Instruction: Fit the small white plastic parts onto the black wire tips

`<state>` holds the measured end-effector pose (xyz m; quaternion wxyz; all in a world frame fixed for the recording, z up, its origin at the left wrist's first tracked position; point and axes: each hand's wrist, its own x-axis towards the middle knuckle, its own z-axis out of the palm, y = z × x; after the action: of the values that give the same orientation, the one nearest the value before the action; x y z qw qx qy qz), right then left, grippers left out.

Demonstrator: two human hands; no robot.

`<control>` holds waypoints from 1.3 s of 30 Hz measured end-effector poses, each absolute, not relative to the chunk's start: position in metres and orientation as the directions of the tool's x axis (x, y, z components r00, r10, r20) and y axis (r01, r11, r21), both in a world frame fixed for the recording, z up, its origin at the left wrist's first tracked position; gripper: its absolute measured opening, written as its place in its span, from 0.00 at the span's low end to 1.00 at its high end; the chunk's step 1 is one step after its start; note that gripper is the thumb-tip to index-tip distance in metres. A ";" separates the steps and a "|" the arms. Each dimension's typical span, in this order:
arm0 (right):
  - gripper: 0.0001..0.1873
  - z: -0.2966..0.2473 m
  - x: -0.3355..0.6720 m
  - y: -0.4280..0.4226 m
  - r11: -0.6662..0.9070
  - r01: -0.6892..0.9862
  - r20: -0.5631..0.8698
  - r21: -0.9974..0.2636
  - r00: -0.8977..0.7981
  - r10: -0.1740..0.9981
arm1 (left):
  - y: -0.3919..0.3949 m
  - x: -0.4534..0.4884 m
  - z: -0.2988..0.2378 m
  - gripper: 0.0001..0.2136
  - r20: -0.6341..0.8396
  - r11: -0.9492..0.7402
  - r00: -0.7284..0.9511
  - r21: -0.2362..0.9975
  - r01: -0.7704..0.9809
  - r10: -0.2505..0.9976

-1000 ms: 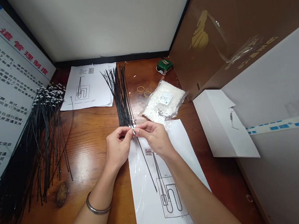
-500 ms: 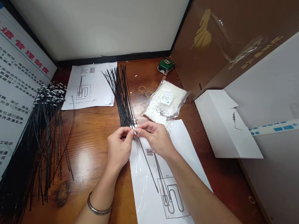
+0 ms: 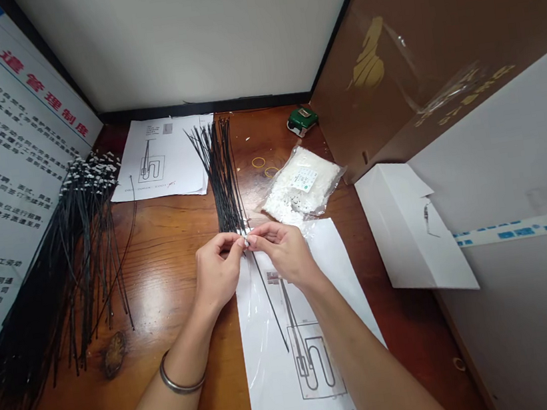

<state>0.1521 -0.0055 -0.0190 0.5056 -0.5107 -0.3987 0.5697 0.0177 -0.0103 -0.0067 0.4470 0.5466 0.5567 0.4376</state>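
Observation:
Both hands meet at the near end of a bundle of black wires (image 3: pixel 224 184). My left hand (image 3: pixel 218 266) is closed in a pinch, and my right hand (image 3: pixel 284 252) pinches from the other side. Between the fingertips shows a small white connector (image 3: pixel 246 241), partly covered by the fingers. A single black wire (image 3: pixel 270 299) runs from there down over a printed drawing sheet (image 3: pixel 273 393). Just beyond my right hand lies a clear bag of small white connectors (image 3: pixel 303 177), some of them spilling at its near edge.
At left lies a large heap of black wires with white ends (image 3: pixel 79 224). Another drawing sheet (image 3: pixel 123 177), a green tape measure (image 3: pixel 301 119) and rubber bands (image 3: pixel 258 162) are farther back. A folded white card (image 3: pixel 402 228) stands at right. Panels enclose the table.
The hands stay almost where they were, with only slight finger movement at the white connector. The view has shifted a little.

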 end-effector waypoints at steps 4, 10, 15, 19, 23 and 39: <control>0.13 -0.017 0.154 -0.005 -0.172 -0.180 -0.177 -0.969 0.014 0.984 | -0.010 0.017 -0.006 0.06 -0.021 0.022 -0.006 0.977 0.213 1.000; 0.12 -0.017 0.154 -0.005 -0.176 -0.194 -0.182 -0.965 0.009 0.983 | -0.010 0.018 -0.006 0.05 -0.017 0.015 0.007 0.974 0.225 1.000; 0.14 -0.016 0.154 -0.005 -0.192 -0.201 -0.198 -0.960 0.009 0.980 | -0.010 0.017 -0.006 0.05 -0.017 0.014 0.010 0.975 0.220 1.000; 0.14 -0.017 0.154 -0.005 -0.197 -0.213 -0.203 -0.957 0.004 0.979 | -0.010 0.017 -0.006 0.06 -0.022 0.022 -0.001 0.975 0.223 1.000; 0.14 -0.017 0.153 -0.005 -0.195 -0.207 -0.201 -0.959 0.008 0.980 | -0.009 0.017 -0.007 0.06 -0.027 0.024 0.010 0.978 0.209 1.000; 0.10 0.002 0.173 -0.012 -0.281 0.022 -0.272 -0.959 -0.336 0.902 | 0.001 -0.005 0.004 0.06 -0.189 0.164 0.366 0.982 0.097 0.911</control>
<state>0.1728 -0.0121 0.0018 0.3382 -0.4664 -0.4951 0.6504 -0.0052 0.0009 0.0045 0.6127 0.5545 0.4546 0.3323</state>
